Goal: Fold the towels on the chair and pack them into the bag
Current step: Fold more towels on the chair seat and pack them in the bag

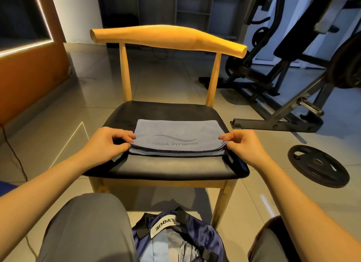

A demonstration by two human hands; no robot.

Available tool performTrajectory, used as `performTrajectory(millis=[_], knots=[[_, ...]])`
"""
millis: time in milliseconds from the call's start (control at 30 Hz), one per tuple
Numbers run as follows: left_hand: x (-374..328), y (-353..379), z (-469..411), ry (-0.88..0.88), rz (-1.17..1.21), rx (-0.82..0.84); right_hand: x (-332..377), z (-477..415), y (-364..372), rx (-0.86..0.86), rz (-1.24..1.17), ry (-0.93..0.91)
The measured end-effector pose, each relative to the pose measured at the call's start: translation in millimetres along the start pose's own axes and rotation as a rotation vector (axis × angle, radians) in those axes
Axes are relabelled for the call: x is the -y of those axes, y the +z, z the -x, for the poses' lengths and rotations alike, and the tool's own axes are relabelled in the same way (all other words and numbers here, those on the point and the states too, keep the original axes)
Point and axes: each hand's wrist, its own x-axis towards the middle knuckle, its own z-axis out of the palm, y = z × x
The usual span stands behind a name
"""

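Head view. A blue-grey towel [175, 133] lies folded on the black seat of a wooden chair [168, 167], on the middle of the seat towards its right side. Its top face carries a dark wave-shaped logo and, below it, the words "YOGA FITNESS", the first letter faint. The print reads upright from the wearer's side, so the towel's top edge points towards the chair back. The long axis of the towel runs left to right across the seat, parallel to the seat's front edge. Along the near edge several stacked layers show, pale ones above a darker one.

The left hand [106, 144] is at the towel's near left corner, fingers curled, fingertips on the top face and thumb at the edge, pinching the layers. The right hand [244, 144] mirrors it at the near right corner, forefinger and thumb closed on the cloth and the other fingers bent. Both forearms reach in from the lower corners of the frame.

On the floor in front of the chair, between the person's knees in grey trousers [88, 226], stands a dark blue bag [203, 234] with black straps, its mouth open and pale cloth visible inside. A white label on the bag reads "LVQUE", set aslant and upside down to the wearer.

To the right of the chair a black weight plate [318, 165] lies flat on the tiled floor, near a black exercise machine [273, 89]
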Motion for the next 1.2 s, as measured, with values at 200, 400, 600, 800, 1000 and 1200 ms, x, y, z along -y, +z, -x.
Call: performTrajectory(millis=[200,400,600,800,1000,1200], knots=[[-4,2,4,0.081,-0.125,0.068,-3,0,-2,0.032,0.182,-0.023],[-18,-3,-20,0.054,-0.140,-0.006,5,-8,-4,0.003,0.359,-0.024],[-35,52,-80,0.075,-0.562,0.195,21,-49,25,0.028,0.537,-0.186],[-5,71,-94,-0.071,-0.658,0.342,-6,-78,40,0.350,0.767,-0.054],[-24,75,-115,-0.220,-0.748,0.320,-21,-78,39,0.117,0.482,0.055],[-107,134,-169,0.025,-0.456,0.374,-11,-64,17,0.093,0.236,0.132]])
